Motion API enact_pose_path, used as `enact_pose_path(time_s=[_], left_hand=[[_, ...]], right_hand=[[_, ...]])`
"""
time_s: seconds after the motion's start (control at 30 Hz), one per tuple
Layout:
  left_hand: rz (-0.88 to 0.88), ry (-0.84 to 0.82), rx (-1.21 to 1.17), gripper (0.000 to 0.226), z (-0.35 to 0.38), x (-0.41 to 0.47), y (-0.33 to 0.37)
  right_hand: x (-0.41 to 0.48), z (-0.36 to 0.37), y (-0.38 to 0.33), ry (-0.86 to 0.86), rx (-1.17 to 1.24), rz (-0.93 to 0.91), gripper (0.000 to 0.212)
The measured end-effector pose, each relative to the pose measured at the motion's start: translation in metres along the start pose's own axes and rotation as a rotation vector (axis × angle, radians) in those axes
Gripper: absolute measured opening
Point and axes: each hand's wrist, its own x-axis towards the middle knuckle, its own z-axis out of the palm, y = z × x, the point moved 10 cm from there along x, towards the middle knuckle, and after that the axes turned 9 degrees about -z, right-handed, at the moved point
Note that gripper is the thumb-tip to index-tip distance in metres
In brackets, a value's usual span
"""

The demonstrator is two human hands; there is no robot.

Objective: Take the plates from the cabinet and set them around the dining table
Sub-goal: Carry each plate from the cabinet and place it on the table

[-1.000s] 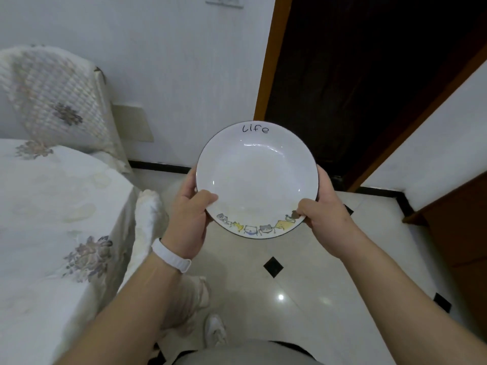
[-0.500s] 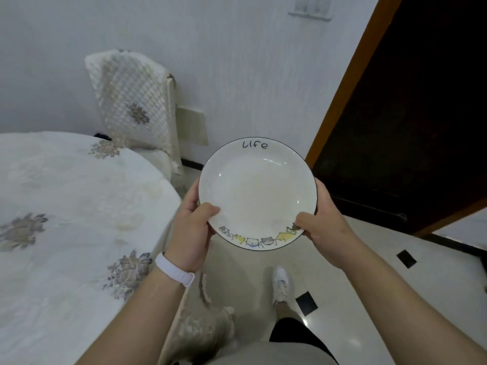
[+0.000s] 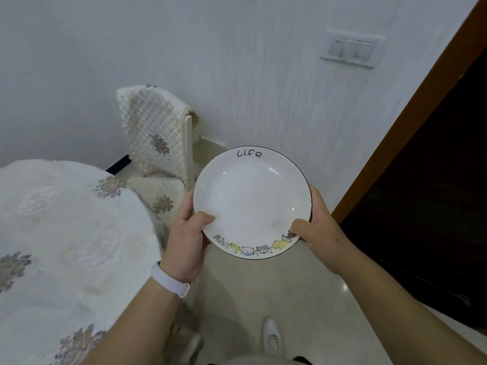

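Note:
A white plate (image 3: 250, 198) with a dark rim, the word "Life" at its far edge and small cartoon cats along its near edge is held level in front of me. My left hand (image 3: 188, 238) grips its left rim, thumb on top; a white band circles that wrist. My right hand (image 3: 316, 227) grips the right rim the same way. The dining table (image 3: 66, 246), round and covered with a white floral cloth, lies to the left of the plate, its edge close to my left forearm. No cabinet is in view.
A chair (image 3: 158, 143) with a quilted floral cover stands against the white wall behind the table. A dark doorway (image 3: 434, 193) with a brown wooden frame fills the right. A light switch panel (image 3: 350, 52) is on the wall. My shoe (image 3: 271, 338) stands on pale floor tiles.
The view has swung left: the table and chair fill more of the left side and the doorway has slid right. Both hands keep the same hold on the plate.

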Motion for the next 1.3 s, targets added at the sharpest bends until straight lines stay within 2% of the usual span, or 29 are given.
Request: enact_pose_path(time_s=[0.2, 0.5, 0.73, 1.0, 1.17, 1.3], left_hand=[[0.043, 0.099, -0.004, 0.068, 0.014, 0.037, 0.005], [0.100, 0.259, -0.044, 0.071, -0.035, 0.084, 0.026], [0.105, 0.310, -0.139, 0.070, -0.096, 0.155, 0.037], [0.163, 0.452, -0.149, 0.066, -0.180, 0.233, 0.099], [0.197, 0.544, -0.135, 0.059, -0.228, 0.248, 0.137], [0.228, 0.642, -0.179, 0.063, -0.268, 0.244, 0.154]], right_hand=[[0.062, -0.017, 0.002, -0.109, -0.003, -0.030, 0.075], [0.147, 0.028, 0.015, -0.257, 0.015, -0.013, 0.073], [0.234, 0.085, 0.028, -0.316, -0.037, 0.022, 0.065], [0.348, 0.175, 0.000, -0.384, -0.062, -0.011, 0.070], [0.397, 0.235, -0.015, -0.467, -0.003, -0.040, 0.072], [0.422, 0.286, -0.017, -0.556, -0.001, -0.058, 0.074]])
